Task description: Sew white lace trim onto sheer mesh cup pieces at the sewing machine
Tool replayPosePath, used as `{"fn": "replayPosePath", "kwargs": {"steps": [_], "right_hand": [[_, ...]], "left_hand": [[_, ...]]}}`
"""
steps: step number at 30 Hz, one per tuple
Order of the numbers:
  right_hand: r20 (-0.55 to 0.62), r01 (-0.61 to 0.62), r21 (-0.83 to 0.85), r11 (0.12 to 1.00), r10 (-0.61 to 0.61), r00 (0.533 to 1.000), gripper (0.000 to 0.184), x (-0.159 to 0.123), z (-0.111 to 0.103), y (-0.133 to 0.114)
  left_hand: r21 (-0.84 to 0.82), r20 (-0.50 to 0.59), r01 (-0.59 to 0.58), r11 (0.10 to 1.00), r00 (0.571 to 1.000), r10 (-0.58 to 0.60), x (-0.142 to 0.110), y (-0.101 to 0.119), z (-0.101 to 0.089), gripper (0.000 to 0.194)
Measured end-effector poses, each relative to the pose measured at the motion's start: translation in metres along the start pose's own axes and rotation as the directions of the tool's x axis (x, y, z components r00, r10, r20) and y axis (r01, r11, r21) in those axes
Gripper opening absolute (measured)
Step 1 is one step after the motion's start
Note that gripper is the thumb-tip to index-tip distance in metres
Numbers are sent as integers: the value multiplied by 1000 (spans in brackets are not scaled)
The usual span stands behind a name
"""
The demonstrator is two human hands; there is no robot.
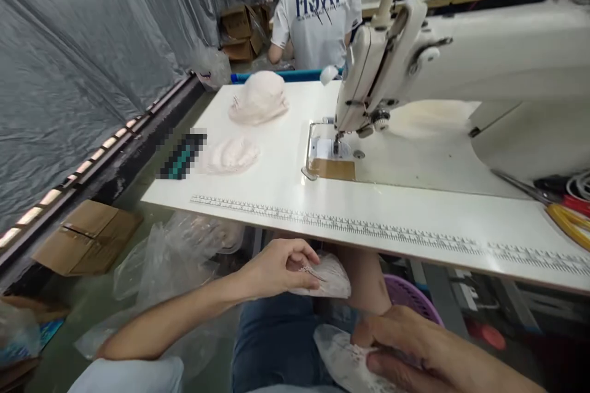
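Below the table's front edge, my left hand (276, 267) pinches a thin, whitish gathered fabric piece (332, 275) between thumb and fingers. Lower and to the right, over my lap, my right hand (410, 338) is closed on another whitish fabric piece (332, 349), with thumb and forefinger at its gathered part. The two pieces are apart. On the white sewing table (276, 187) rest a rounded, pale pink heap of fabric (260, 95) and a flatter pale pink fabric piece (234, 155). Both are to the left of the sewing machine (364, 86).
A printed ruler (332, 221) runs along the table's front edge. Scissors with yellow handles (569, 224) lie at the right. Below are a purple basket (410, 296), plastic bags (170, 264) and a cardboard box (85, 236). A person in a white shirt (318, 24) sits beyond the table.
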State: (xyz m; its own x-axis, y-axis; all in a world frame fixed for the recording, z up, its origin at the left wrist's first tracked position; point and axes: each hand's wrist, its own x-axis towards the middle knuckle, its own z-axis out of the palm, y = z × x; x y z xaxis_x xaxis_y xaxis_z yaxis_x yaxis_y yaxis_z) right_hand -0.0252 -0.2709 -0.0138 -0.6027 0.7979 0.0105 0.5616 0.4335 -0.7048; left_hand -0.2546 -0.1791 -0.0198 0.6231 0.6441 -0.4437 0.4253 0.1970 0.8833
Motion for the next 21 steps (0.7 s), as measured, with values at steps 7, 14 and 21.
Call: {"fn": "replayPosePath", "kwargs": {"steps": [7, 14, 21], "right_hand": [[115, 51, 594, 803, -147, 982, 37, 23, -19, -25], [-49, -437, 308, 845, 473, 880, 22, 13, 26, 23], [42, -479, 322, 817, 493, 869, 24, 19, 24, 28]], "left_hand": [[-331, 8, 150, 932, 988, -157, 32, -43, 44, 36], [-352, 97, 115, 929, 992, -87, 34, -26, 51, 37], [-170, 119, -30, 985, 992, 50, 31, -29, 36, 37]]}}
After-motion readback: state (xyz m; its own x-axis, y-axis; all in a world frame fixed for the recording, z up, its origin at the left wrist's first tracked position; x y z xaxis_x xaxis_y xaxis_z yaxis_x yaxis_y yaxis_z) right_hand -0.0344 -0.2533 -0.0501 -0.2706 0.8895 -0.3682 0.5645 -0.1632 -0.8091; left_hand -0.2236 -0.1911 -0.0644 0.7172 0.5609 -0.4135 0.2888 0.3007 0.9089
